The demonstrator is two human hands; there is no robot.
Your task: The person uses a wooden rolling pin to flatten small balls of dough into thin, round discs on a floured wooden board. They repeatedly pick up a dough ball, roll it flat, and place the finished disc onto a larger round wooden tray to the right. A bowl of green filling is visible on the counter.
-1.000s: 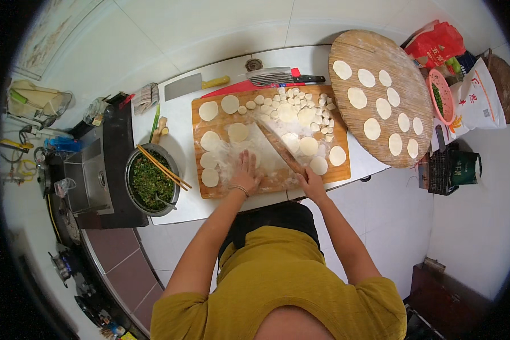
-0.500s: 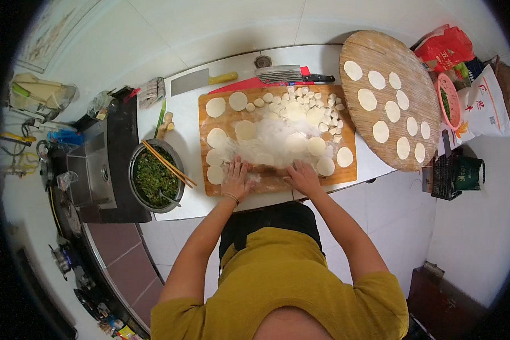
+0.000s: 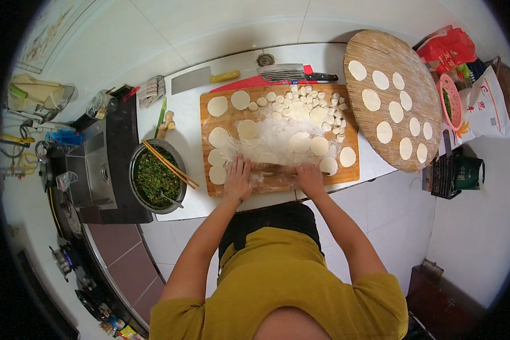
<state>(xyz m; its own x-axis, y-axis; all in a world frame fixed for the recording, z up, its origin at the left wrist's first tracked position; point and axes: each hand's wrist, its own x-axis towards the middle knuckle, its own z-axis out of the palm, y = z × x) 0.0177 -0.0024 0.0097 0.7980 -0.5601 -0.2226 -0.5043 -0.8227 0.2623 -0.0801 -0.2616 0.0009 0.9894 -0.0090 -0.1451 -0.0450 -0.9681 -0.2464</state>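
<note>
My left hand (image 3: 239, 180) lies with its fingers stretched out over the left end of a wooden rolling pin (image 3: 275, 169). My right hand (image 3: 310, 179) rests flat on the pin's right end. Beneath them is a floured cutting board (image 3: 255, 186); whatever is under the pin is mostly hidden. Round dough wrappers (image 3: 219, 137) lie along the board's left side, and more are to the right, one wrapper (image 3: 328, 165) right beside my right hand. Small cut dough pieces (image 3: 300, 100) cluster at the board's far right. White flour (image 3: 275, 133) covers the middle.
Left of the board stands a bowl of chopped green filling (image 3: 157, 177) with chopsticks (image 3: 167, 164) across it. Behind the board lie a cleaver (image 3: 191, 81) and a dark-handled knife (image 3: 300, 73). To the right, a round wooden board (image 3: 365, 133) carries several wrappers. A sink (image 3: 90, 173) is far left.
Both hands have moved slightly with the rolling pin, and their fingers are closer together. The whole view has shifted a little; the wrappers and dough pieces keep their places.
</note>
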